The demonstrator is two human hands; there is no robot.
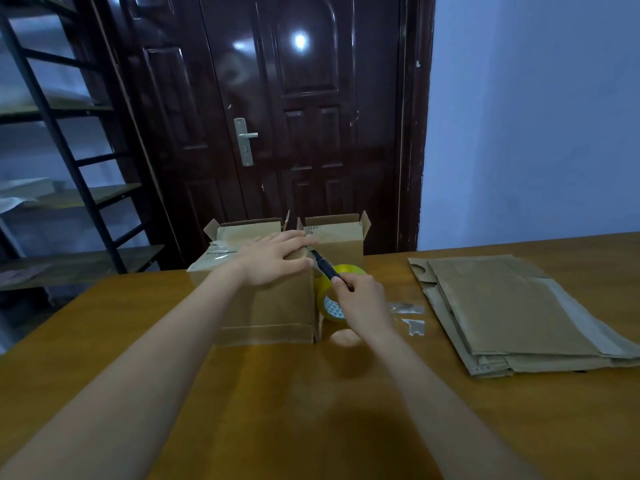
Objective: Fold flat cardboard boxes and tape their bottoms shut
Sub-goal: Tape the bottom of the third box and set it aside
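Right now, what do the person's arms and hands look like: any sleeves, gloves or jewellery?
Both forearms are bare up to the frame edge, with no sleeves in view. The left hand and right hand are ungloved, and no rings, watch or wristbands show on either.

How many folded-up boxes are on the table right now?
3: one box under the left hand, two behind it, back left and back right. More may be hidden behind them.
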